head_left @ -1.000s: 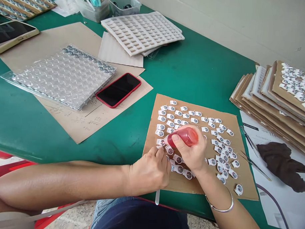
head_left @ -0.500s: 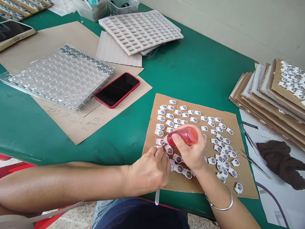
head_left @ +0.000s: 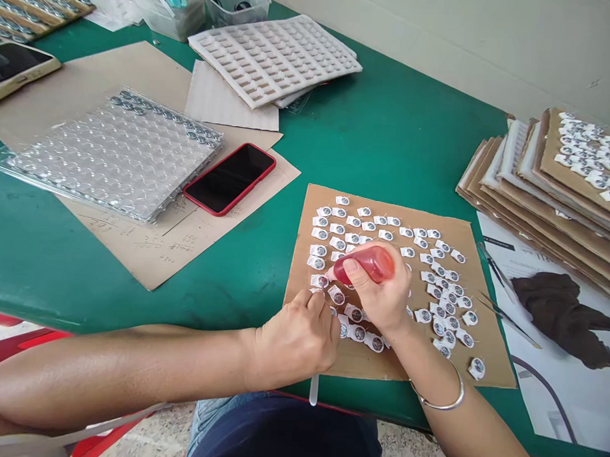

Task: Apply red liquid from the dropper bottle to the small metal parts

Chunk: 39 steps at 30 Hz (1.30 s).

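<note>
My right hand [head_left: 383, 294] is wrapped round a red squeeze bottle [head_left: 366, 265], tilted so its narrow tip points down to the left. The tip is at a small white-tabbed round piece [head_left: 319, 281] on a brown cardboard sheet [head_left: 380, 370]; whether it touches cannot be made out. Just below, my left hand [head_left: 296, 338] is closed, fingertips close to that same piece. A slim tool with a white flat end [head_left: 314, 390] sticks out under my left fist; its working end is hidden. Several similar white-tabbed pieces [head_left: 450, 307] lie across the cardboard, some covered by my hands.
A red-cased phone [head_left: 230, 179] and a transparent tray [head_left: 107, 161] lie on brown paper at left. White moulded trays [head_left: 275, 57] sit at the back. On the right are stacked cardboard sheets [head_left: 530, 210], tweezers [head_left: 509, 320] and a dark cloth [head_left: 565, 317].
The whole view has shifted slightly. Both hands and the red squeeze bottle keep nearly the same place over the same small piece.
</note>
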{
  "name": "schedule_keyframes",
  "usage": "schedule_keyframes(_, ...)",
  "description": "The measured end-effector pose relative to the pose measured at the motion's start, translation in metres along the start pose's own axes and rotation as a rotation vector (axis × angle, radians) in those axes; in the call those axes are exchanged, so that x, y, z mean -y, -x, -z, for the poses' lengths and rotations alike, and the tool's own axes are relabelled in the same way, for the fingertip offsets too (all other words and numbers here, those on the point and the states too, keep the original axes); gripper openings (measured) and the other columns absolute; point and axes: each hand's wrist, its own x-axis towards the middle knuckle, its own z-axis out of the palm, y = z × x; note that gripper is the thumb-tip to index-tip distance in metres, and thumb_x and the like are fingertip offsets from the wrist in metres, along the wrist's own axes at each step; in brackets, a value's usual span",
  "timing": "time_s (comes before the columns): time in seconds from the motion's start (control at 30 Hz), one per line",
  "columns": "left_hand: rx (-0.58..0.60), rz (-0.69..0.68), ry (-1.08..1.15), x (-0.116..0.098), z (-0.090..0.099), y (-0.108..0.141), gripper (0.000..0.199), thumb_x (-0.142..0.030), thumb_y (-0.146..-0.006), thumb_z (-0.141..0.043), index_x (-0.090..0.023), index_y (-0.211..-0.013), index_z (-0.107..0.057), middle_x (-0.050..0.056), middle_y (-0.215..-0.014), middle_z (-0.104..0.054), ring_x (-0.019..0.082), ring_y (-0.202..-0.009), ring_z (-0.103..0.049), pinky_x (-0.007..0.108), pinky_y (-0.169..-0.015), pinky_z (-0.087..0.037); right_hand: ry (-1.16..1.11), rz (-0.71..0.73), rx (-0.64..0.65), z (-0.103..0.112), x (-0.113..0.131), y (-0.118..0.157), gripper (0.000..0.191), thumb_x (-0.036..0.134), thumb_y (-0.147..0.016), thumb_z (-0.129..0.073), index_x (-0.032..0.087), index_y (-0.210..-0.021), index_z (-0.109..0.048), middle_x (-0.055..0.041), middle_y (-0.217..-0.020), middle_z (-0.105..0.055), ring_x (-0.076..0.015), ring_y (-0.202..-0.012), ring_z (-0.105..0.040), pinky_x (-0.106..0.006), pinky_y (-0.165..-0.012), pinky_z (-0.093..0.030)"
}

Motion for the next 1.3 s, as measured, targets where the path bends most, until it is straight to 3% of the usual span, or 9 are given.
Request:
schedule_keyframes(0.67,0.071,0.012,0.166,0.021,0.015,-0.007,0.011,-0.004,-0.072,-0.047,-0.014,-0.067,-0.049,0.008,-0.065,-0.053,0.021,-0.06,-0.05,0.033,-0.05,-0.042,0.082,0.091,0.009,0.006,0.0,0.002,0.026,0.034,-0.07,-0.071,0.021,-0.085,-0.055,0.0021,-0.075,-0.064,-0.0108,-0.07,-0.061,-0.023,-0.062,-0.05)
schedule_keyframes(0.93,0.179,0.141,0.442,0.035,0.015,-0.009,0.014,-0.003,-0.07,-0.048,-0.014,-0.062,-0.049,0.006,-0.064,-0.054,0.016,-0.059,-0.046,0.028,-0.056,-0.04,0.087,0.124,0.027,0.008,0.001,0.003,0.026,0.033,-0.07,-0.071,0.021,-0.085,-0.055,0.0024,-0.075,-0.064,-0.0103,-0.069,-0.06,-0.024,-0.063,-0.05)
schedule_keyframes(1.13,0.112,0.254,0.622,0.046,0.013,-0.01,0.016,-0.008,-0.077,-0.044,-0.014,-0.063,-0.049,0.003,-0.059,-0.053,0.014,-0.056,-0.046,0.026,-0.055,-0.036,0.111,0.143,0.072,0.008,0.003,0.003,0.026,0.035,-0.069,-0.071,0.022,-0.084,-0.054,0.0026,-0.074,-0.063,-0.0113,-0.067,-0.058,-0.025,-0.062,-0.049)
schedule_keyframes(1.3,0.107,0.364,0.771,0.056,0.014,-0.012,0.015,-0.005,-0.073,-0.047,-0.013,-0.062,-0.053,-0.001,-0.056,-0.054,0.008,-0.051,-0.045,0.021,-0.05,-0.032,0.098,0.071,0.164,0.016,0.007,-0.001,0.03,0.041,-0.067,-0.071,0.022,-0.085,-0.056,0.0004,-0.078,-0.065,-0.0135,-0.07,-0.061,-0.028,-0.064,-0.05)
